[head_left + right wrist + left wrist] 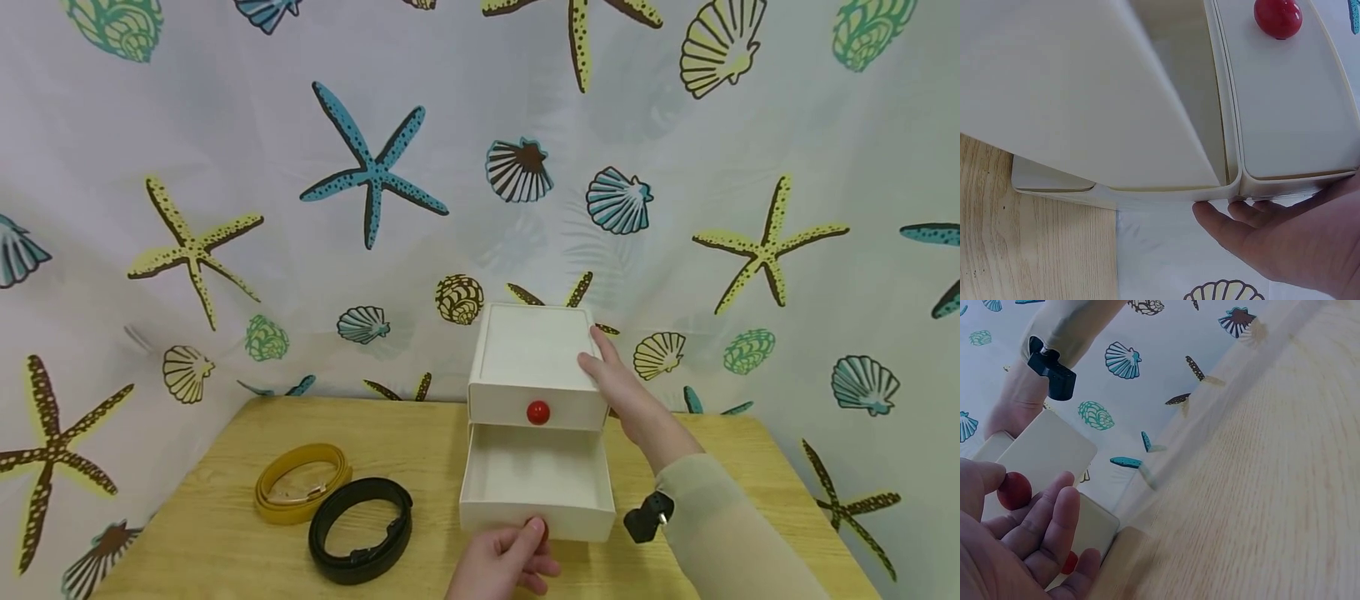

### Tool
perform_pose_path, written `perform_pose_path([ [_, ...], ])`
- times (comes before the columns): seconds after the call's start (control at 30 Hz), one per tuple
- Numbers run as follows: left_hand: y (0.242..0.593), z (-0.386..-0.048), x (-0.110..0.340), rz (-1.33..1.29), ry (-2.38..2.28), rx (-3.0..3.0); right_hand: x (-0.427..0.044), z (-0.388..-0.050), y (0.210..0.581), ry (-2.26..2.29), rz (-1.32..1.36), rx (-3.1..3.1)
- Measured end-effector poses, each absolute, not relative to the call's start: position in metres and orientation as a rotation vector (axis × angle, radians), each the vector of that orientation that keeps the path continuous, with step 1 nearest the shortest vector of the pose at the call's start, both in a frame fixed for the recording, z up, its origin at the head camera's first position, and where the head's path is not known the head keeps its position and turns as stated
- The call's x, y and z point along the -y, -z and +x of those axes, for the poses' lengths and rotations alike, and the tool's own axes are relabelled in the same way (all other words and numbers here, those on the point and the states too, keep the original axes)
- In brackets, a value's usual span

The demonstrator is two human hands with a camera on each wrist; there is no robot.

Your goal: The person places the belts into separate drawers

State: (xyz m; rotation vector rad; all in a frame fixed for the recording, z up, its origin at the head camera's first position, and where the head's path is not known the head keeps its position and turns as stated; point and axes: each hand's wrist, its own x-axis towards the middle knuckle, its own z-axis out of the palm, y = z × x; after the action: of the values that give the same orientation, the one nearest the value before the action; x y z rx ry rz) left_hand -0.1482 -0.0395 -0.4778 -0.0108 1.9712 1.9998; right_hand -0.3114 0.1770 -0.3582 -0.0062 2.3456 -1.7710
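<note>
A small white chest of drawers (536, 346) stands at the back of the wooden table, with a red knob (537, 412) on its top drawer. Below that, a drawer (536, 475) is pulled out, and nothing shows inside it. My left hand (501, 560) pinches this drawer's red knob (1014, 491) between thumb and fingers. Another red knob (1069, 562) shows lower down in the left wrist view, partly behind my fingers. My right hand (633, 404) rests against the chest's right side and top edge, its fingers (1222, 225) fairly straight along the side wall.
A coiled mustard-yellow belt (264, 492) lies on the table left of the chest. Partly in front of it is a coiled black belt (318, 542). A white cloth (450, 108) printed with starfish and shells hangs behind the table (420, 450).
</note>
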Motion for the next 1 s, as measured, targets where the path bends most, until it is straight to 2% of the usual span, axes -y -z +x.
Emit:
perform_pose_path([
  [0.53,0.478,-0.149,0.044,-0.012,-1.935,-1.949,-0.177,-0.313,0.359,1.773,-0.013,-2.347],
  [1.0,0.482,-0.152,0.069,0.031,-1.711,-2.084,-0.179,-0.312,0.359,1.770,-0.015,-2.343],
])
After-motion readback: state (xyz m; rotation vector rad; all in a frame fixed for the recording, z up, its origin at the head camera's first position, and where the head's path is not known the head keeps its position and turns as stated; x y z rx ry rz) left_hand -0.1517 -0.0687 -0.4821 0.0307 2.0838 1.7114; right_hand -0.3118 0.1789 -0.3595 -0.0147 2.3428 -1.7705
